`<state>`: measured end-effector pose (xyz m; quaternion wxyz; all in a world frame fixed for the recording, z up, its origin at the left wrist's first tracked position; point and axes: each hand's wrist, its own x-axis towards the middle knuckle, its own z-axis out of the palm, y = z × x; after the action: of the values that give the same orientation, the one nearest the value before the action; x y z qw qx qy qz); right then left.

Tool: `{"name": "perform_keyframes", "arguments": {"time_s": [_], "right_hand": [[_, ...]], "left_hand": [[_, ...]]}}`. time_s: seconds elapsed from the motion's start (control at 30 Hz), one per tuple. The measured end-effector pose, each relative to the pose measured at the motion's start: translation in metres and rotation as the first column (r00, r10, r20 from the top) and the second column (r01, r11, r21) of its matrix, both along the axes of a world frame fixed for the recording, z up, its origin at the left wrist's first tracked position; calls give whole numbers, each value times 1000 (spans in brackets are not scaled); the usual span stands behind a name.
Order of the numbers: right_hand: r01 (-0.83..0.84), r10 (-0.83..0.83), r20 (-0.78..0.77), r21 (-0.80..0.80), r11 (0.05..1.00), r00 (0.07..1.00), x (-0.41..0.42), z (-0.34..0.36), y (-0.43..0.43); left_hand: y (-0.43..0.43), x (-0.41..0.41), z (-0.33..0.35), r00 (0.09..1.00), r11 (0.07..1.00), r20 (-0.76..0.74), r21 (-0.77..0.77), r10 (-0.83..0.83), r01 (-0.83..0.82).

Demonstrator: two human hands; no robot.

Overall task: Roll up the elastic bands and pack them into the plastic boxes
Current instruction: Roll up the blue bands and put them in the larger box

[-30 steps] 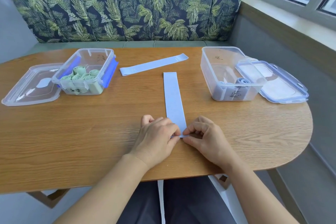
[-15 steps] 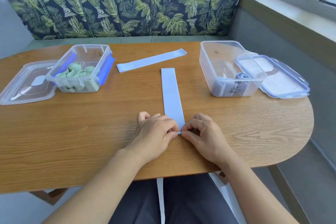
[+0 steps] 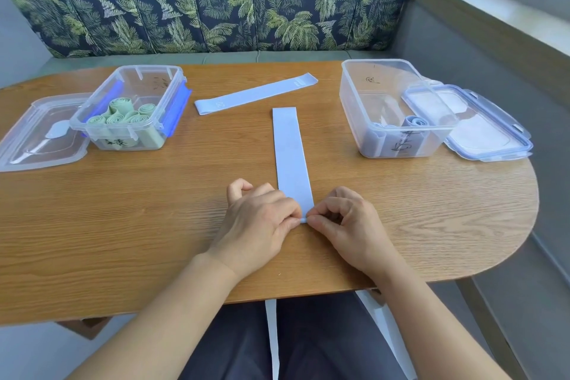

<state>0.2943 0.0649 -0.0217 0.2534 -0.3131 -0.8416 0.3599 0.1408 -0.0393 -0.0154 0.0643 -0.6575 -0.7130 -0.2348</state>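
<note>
Two hands meet at the near end of a pale blue elastic band (image 3: 291, 154) that lies flat on the wooden table (image 3: 154, 210); the left hand (image 3: 260, 225) has its fingers curled and pinches the left corner of that end, and the right hand (image 3: 345, 222) pinches the right corner with thumb and forefinger, the other fingers curled in; the fingertips of both hands almost touch each other; from the hands the band runs straight away toward the far side of the table; beyond its far end a second blue band (image 3: 256, 93) lies flat and slanted; to the left stands an open plastic box (image 3: 129, 108) with green rolled bands (image 3: 123, 111) inside, its lid (image 3: 40, 133) beside it on the left; to the right stands another open box (image 3: 391, 108) with blue rolled bands (image 3: 416, 122) at the bottom, and its lid (image 3: 472, 123) leans against its right side.
</note>
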Motion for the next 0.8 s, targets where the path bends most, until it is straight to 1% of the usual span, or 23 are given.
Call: {"name": "perform_keyframes", "arguments": {"time_s": [0.1,0.17,0.23,0.33,0.4,0.5,0.7,0.8], "right_hand": [[28,-28,-9,-39,999,1000,-2,-1,0],[62,-62,-22,-9,998,998,-3,-2,-1],[88,-87,-71,16,996,994,-3,-4,-3],[57,-47,-128,76,995,991,2,-7,-7],[26,-13,-99,132,991,995,4,-9,-9],[42,-32,-61,178,983,998,2,-10,-8],[45,-40,-30,180,983,999,1,-10,-7],[63,-61,-18,171,983,998,-1,-10,-6]], "left_hand": [[2,0,2,999,1000,-50,-1,-3,3],[4,0,1,998,1000,-63,-2,3,-3],[6,0,1,998,1000,-58,4,14,-14],[6,-2,-1,999,1000,-40,1,10,-10],[6,-3,-2,1000,1000,-12,-4,10,-10],[5,-5,-4,1000,1000,23,-19,7,-7],[-2,-11,-4,997,1000,68,-10,-26,26],[-1,-13,-2,998,999,61,-2,-33,33]]}}
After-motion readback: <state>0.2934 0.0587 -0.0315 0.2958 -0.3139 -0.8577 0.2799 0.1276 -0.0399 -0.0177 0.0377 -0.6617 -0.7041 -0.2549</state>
